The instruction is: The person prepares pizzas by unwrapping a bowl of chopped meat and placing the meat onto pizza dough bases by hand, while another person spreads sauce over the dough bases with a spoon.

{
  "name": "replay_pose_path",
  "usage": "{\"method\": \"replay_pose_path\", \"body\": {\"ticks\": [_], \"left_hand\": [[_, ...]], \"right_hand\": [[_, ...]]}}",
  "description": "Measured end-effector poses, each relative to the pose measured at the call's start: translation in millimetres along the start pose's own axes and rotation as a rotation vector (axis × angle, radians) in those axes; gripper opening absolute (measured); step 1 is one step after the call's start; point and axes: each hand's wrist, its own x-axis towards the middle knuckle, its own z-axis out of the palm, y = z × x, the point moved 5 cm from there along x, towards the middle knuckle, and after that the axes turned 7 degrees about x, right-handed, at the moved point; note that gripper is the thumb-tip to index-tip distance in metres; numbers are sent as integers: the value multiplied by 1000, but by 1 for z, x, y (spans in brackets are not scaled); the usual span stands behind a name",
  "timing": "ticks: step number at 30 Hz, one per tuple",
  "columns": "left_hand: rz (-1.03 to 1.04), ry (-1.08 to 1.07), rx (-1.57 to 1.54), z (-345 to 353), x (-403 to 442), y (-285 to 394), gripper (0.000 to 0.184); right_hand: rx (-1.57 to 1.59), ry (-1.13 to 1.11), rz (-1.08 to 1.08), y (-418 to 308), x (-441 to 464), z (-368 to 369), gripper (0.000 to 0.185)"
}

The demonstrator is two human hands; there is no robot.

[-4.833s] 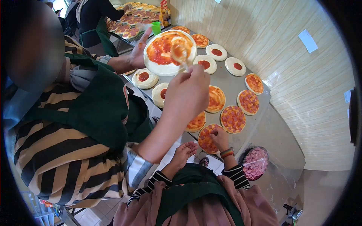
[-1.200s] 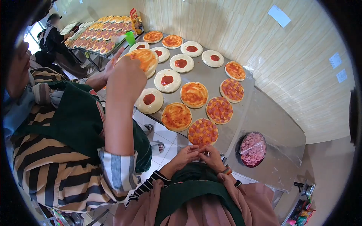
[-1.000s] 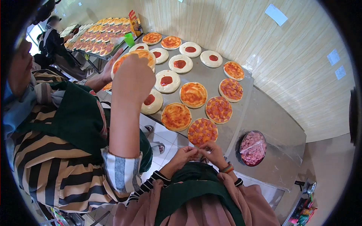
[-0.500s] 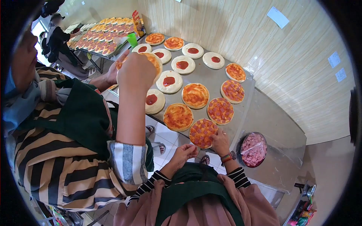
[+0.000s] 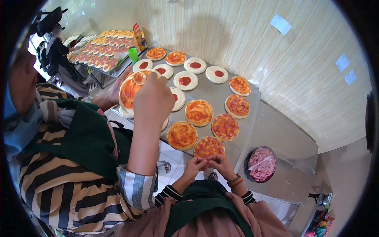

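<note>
My left hand (image 5: 194, 167) and my right hand (image 5: 223, 166) meet at the fingertips just in front of the table's near edge. Both are pinched closed; whatever lies between the fingers, if anything, is too small to make out. Right behind them lies a small pizza (image 5: 209, 147) topped with diced pink meat, its near rim partly covered by my fingers. Two more meat-topped pizzas, one nearer (image 5: 225, 127) and one farther (image 5: 237, 106), curve away to the right. Beside these are sauce-spread bases, one at the near edge (image 5: 182, 135) and one behind it (image 5: 199, 113).
On my left, a co-worker's hand (image 5: 154, 96) holds a round-ended tool over a sauced base (image 5: 129, 93). A bowl of diced pink meat (image 5: 262, 164) stands at right. Dough rounds with sauce blobs (image 5: 186, 80) lie farther back, near a green cup (image 5: 133, 55).
My right hand has left the meat-topped pizza's edge and come in to meet my left hand. The co-worker's hand has moved right and down, uncovering the sauced base. The view has shifted slightly.
</note>
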Motion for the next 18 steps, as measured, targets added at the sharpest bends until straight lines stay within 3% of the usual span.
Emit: {"method": "replay_pose_path", "body": {"ticks": [2,5,10,18], "left_hand": [[14,19,67,3,5,-2,15],[26,38,96,13,14,0,16],[35,115,16,33,33,10,16],[79,259,-99,57,58,22,13]], "right_hand": [[-13,14,-26,-9,-1,-6,18],[74,107,99,-2,-1,-28,16],[64,240,-69,-32,23,-85,17],[-279,583,-304,-115,169,-285,10]]}}
